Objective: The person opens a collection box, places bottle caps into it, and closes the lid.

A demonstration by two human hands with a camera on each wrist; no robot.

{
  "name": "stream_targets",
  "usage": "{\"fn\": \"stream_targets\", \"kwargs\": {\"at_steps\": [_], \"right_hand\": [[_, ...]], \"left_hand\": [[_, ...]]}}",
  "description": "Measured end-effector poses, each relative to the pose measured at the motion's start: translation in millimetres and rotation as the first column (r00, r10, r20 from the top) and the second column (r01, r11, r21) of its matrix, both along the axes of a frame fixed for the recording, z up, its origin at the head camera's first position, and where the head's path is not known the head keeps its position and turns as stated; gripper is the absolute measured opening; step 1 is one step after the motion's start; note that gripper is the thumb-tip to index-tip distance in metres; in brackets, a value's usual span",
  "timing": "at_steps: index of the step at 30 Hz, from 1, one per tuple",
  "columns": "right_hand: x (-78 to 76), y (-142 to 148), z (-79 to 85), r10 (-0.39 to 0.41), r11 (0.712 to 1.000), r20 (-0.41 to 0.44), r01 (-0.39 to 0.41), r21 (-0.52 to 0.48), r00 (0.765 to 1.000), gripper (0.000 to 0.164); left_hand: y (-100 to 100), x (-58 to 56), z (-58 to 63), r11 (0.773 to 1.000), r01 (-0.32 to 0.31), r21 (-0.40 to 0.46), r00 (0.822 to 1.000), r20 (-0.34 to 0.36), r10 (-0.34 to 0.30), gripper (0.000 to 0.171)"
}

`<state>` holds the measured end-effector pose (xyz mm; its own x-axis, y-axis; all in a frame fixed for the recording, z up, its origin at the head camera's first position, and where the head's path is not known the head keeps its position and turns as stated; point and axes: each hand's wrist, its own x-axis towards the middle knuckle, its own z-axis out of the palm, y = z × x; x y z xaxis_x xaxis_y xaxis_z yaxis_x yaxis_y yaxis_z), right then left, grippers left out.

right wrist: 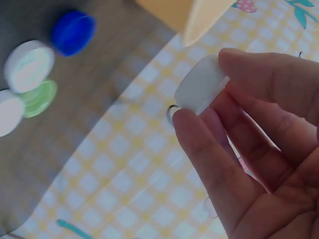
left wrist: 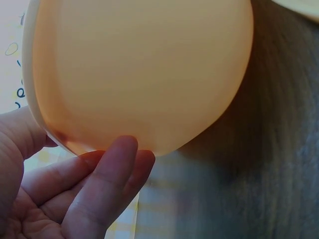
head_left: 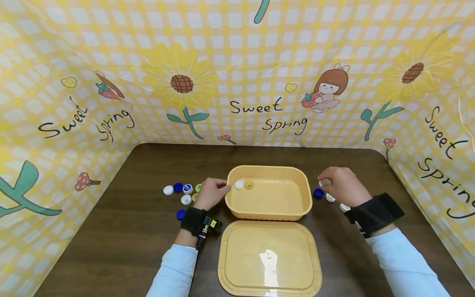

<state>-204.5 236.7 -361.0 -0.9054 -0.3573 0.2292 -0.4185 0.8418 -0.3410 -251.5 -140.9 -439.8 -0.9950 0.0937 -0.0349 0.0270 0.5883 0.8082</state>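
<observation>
My right hand (head_left: 343, 185) pinches a white bottle cap (right wrist: 202, 84) between thumb and fingertips, just beyond the right end of the yellow plastic box (head_left: 269, 214). A white cap (head_left: 239, 185) and a yellow cap (head_left: 249, 185) lie inside that box near its left end. At the left end, my left hand (head_left: 211, 193) grips the rim, with the thumb at the edge and fingers against the outer wall in the left wrist view. Below the right hand are a blue cap (head_left: 318, 193) and white caps (head_left: 330, 197); a green cap (right wrist: 41, 99) shows in the right wrist view.
Several blue, white, green and yellow caps (head_left: 186, 199) lie on the dark wooden table (head_left: 111, 231) left of the box, partly hidden by the left hand. A flat yellow lid (head_left: 245, 264) lies in front of the box. Checked cloth (head_left: 256, 74) hangs behind and at both sides.
</observation>
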Motion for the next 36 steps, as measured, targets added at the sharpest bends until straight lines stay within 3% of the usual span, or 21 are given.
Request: {"fn": "stream_targets", "kwargs": {"at_steps": [6, 12, 19, 26, 36], "right_hand": [[-11.9, -24.9, 8.5, 0.047, 0.999, 0.006, -0.047, -0.003, 0.999, 0.016], [-25.1, -45.6, 10.3, 0.042, 0.999, 0.060, -0.042, -0.002, 0.997, 0.021], [-37.7, -67.0, 8.4, 0.094, 0.995, 0.080, -0.093, -0.021, 0.992, 0.020], [-46.6, -87.6, 6.9, 0.119, 0.993, 0.153, -0.114, -0.045, 0.981, 0.021], [-55.1, -104.9, 0.2, 0.151, 0.988, 0.162, -0.146, -0.045, 0.975, 0.020]], "left_hand": [[-0.7, 2.0, 0.3, 1.000, 0.000, 0.008, 1.000, -0.006, 0.000, 0.025], [-2.2, 2.0, 0.1, 1.000, 0.014, 0.010, 0.999, -0.047, -0.013, 0.021], [-4.0, 1.8, -1.1, 1.000, 0.012, 0.012, 0.999, -0.039, -0.011, 0.021], [-4.9, 3.1, 0.3, 1.000, 0.004, 0.005, 1.000, -0.026, -0.004, 0.022], [-2.1, 4.1, 3.2, 1.000, 0.015, 0.011, 0.999, -0.030, -0.015, 0.022]]}}
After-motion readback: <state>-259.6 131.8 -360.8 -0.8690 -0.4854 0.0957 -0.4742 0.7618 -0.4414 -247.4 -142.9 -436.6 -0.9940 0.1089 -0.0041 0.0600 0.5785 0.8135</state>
